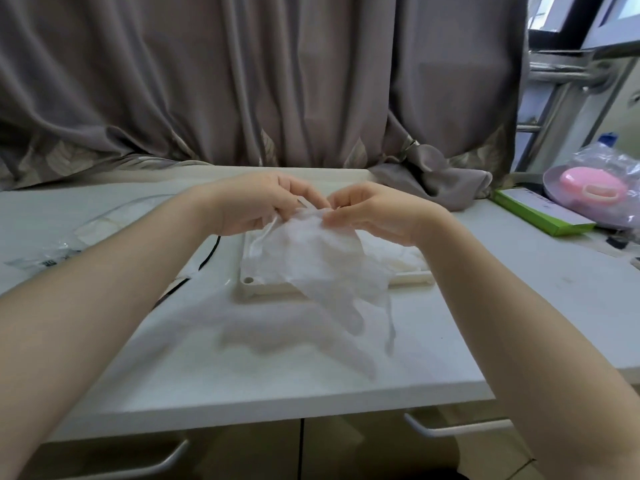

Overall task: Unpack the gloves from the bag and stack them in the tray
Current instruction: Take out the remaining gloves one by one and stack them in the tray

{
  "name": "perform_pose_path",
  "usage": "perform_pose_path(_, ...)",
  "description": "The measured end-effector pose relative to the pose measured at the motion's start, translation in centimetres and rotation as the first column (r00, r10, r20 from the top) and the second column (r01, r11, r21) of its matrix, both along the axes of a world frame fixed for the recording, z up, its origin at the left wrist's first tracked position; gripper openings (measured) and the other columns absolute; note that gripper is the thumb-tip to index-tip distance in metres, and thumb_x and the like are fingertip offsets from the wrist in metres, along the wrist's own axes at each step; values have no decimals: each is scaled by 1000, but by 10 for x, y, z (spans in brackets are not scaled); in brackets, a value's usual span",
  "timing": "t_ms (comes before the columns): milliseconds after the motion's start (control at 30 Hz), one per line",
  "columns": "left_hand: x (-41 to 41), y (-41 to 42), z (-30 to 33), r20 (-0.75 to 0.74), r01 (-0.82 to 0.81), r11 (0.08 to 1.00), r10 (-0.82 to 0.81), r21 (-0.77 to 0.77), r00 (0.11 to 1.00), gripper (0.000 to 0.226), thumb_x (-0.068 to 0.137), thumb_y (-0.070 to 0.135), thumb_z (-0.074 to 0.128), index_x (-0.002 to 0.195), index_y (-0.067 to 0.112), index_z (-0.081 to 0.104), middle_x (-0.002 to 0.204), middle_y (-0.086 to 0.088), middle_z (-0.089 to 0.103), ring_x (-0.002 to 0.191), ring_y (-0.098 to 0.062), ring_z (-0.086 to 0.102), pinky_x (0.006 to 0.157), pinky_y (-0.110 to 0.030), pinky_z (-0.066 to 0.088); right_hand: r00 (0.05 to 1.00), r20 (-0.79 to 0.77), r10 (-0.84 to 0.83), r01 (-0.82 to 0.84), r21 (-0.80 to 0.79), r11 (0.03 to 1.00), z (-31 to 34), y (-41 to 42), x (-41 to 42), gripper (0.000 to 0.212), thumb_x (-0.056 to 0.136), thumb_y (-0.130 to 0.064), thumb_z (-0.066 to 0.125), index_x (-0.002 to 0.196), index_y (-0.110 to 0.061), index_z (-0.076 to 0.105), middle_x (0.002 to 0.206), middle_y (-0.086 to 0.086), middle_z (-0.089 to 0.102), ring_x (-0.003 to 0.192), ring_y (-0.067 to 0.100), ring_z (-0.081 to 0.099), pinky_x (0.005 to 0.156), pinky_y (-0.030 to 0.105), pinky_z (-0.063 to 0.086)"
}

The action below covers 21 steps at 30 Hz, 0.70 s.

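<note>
Above the white tray (249, 289) on the worktop (311, 368), the left hand (249, 206) and right hand (374, 216) each pinch the top edge of a thin translucent glove (322, 261), fingers curled, so it hangs over the tray's front rim. The clear bag (104, 223) lies left; its print is unreadable.

I cannot see the middle of the tray (248, 280); the blurred glove (322, 258) covers it, hiding any stack.
</note>
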<state>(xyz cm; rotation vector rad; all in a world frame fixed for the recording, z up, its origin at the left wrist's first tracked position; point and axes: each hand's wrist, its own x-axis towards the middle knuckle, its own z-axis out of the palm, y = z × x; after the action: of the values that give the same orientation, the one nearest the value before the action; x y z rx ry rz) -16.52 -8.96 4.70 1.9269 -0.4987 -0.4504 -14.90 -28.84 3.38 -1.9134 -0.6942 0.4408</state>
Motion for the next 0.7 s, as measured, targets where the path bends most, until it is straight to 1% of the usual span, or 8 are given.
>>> perform_pose_path(100,6,0,-3,35,-23,999,21,47,999,31,73,1,52,96,15,67,88,-12,62,66,-12,56,54,-15,46,996,-81,-24,16,-101,995,-3,-29,10,13,84,4,57,75,-5,60,66,1,60,59,10,57,58,15,45)
perform_pose_path(200,11,-8,-8,49,-33,996,29,80,998,21,87,0,56,103,15,59,66,0,58,56,-9,47,50,-12,40,992,-123,-21,-16,-298,954,-4,-56,18,5,78,2,59,77,-3,60,69,4,62,61,12,59,60,16,47)
perform_pose_path(267,15,-16,-10,16,-22,997,20,74,1000,20,91,-1,51,104,13,56,55,7,56,48,-6,49,48,-14,42,991,-125,-51,0,-378,926,-2,-71,23,17,82,8,55,74,-5,63,69,3,64,63,12,61,65,17,49)
perform_pose_path(333,19,-23,-9,-31,8,999,-6,35,1000,19,91,-3,50,99,13,55,57,5,60,47,-8,54,49,-16,46,985,-146,-95,44,-318,947,-2,-83,28,26,82,9,52,66,-9,62,68,3,61,65,15,60,68,22,47)
perform_pose_path(467,34,-29,-5,-14,12,1000,-13,-5,1000,29,91,-9,39,81,12,56,62,3,57,50,-8,54,55,-21,52,931,-353,-97,147,117,982,0,-93,41,5,73,-2,46,71,-6,47,63,3,55,58,15,56,57,21,48)
perform_pose_path(533,46,-29,-4,64,-60,993,54,97,996,37,88,-12,34,75,11,60,65,-4,58,51,-10,55,56,-19,51,942,-246,-230,238,2,971,-4,-90,56,13,84,2,50,75,-5,56,65,4,61,57,13,59,55,20,50)
perform_pose_path(600,60,-29,-8,133,-164,957,135,238,982,39,86,-9,31,74,11,62,72,-11,58,55,-13,58,52,-15,48,930,61,-362,365,-274,890,-10,-82,71,12,89,-8,58,80,-11,66,72,4,64,64,16,58,62,24,48)
perform_pose_path(700,74,-29,-18,205,-242,875,169,419,964,35,85,-1,35,74,12,66,70,-6,61,64,-16,65,52,-16,46,885,297,-358,459,-436,774,-19,-69,90,8,84,-21,66,81,-14,69,69,2,63,63,15,54,64,28,44)
